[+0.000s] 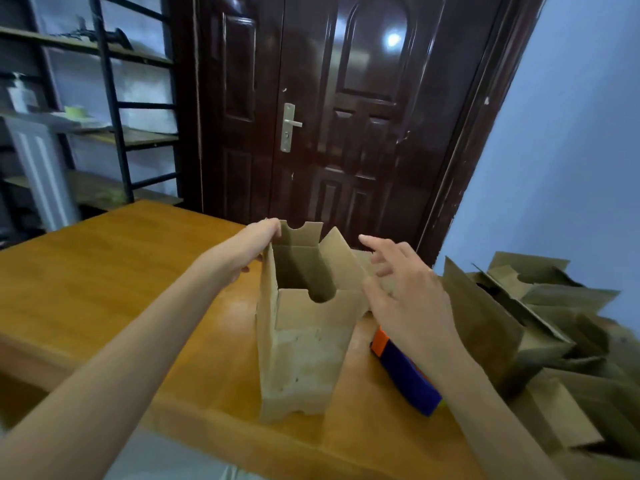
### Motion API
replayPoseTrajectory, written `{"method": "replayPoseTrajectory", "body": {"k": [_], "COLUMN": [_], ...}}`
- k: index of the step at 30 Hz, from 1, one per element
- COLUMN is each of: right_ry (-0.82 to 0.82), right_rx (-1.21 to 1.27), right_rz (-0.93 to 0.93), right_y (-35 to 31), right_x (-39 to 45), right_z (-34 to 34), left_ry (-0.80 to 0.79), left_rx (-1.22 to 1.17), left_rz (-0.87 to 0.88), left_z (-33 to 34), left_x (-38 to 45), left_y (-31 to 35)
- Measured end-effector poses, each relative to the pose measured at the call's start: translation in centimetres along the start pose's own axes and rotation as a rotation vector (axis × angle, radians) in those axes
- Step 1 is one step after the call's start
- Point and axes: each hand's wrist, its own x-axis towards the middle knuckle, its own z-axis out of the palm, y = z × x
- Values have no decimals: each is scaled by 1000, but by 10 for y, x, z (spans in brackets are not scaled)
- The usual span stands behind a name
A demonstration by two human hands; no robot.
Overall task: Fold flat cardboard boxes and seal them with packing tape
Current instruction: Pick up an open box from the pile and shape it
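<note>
Nearest the camera, low and right of centre in the frame, a blue and orange tool (405, 372) lies on the desk (121, 289), partly hidden under the right forearm; it is probably the tape dispenser, though no roll of tape shows; it lies just beside the box and nothing grips it.

At the centre of the frame the cardboard box (304, 341) stands upright on the desk, already opened from flat into a tube, its top flaps up and its mouth open; the near flap and the far flap each carry a half-round notch; whether the bottom is closed cannot be told from here.

The step in hand looks like folding the top flaps shut, with taping not yet begun; the next move calls for pressing the side flaps inward first, then the notched ones over them, holding them flat with one hand while the other fetches the tool.

The right hand (408, 292) hovers right of centre with fingers spread wide, near the right flap; I cannot tell whether a fingertip touches the cardboard; it holds nothing.

Further back, the left hand (258, 242) is pinched on the box's upper left rim, steadying it.

At the right edge of the frame lies a heap of other cardboard boxes (554, 323).
</note>
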Motion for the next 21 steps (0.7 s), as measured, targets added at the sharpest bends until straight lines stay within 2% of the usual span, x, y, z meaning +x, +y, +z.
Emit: {"method": "replayPoseTrajectory", "body": {"k": [2, 5, 9, 12, 17, 19, 21], "right_ry": [-62, -198, -244, -335, -272, -245, -242], "right_rx": [-1, -117, -88, -69, -186, -223, -257], "right_rz": [-161, -235, -67, 19, 61, 131, 202], "right_y": [-12, -22, -24, -30, -47, -54, -57], "right_x": [-6, -12, -8, -5, -10, -10, -10], "right_z": [-6, -2, 3, 1, -2, -2, -1], "left_ry": [-38, -45, -31, -123, -55, -1, 50], "left_rx": [-16, -78, -227, -349, -541, -518, -373], "left_rz": [23, 72, 173, 207, 243, 257, 249], "left_z": [7, 12, 16, 19, 23, 25, 29], "left_x": [-1, 3, 4, 8, 19, 18, 14], "left_y": [2, -2, -12, -22, -36, -36, -34]}}
